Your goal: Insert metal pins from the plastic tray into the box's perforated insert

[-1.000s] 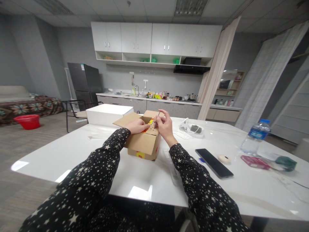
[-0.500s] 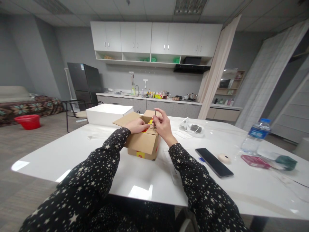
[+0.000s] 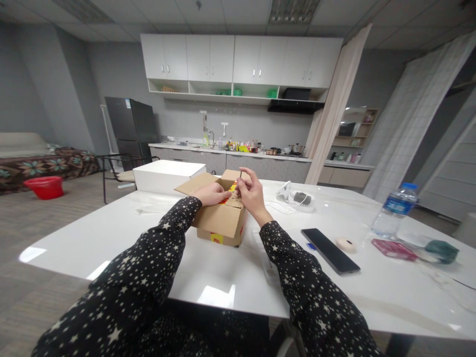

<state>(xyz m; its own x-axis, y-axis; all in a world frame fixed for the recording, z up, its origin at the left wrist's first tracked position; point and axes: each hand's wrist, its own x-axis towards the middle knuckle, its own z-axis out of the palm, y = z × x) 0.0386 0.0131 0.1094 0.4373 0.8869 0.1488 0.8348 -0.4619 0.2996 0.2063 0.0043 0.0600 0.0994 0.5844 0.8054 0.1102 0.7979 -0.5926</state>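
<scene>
A small cardboard box (image 3: 216, 220) stands on the table in front of me with its top flaps raised. Yellow and red tape runs along it. My left hand (image 3: 211, 194) reaches over the near flap and grips the taped right flap (image 3: 235, 200), its fingertips partly hidden. Pinched upright between thumb and fingers of my right hand (image 3: 253, 194) is a thin dark rod (image 3: 240, 173), its kind too small to tell. The rod's lower end is by the right flap, where small dark specks or holes show.
Behind the box at left sits a white box (image 3: 167, 174). A white device with a cable (image 3: 300, 199) lies right of the hands. Farther right are a phone (image 3: 330, 250), a round beige case (image 3: 345, 244), a pink packet (image 3: 394, 249) and a water bottle (image 3: 394, 210).
Both hands stay at the box in nearly the same pose. The whole view has shifted only very slightly.
</scene>
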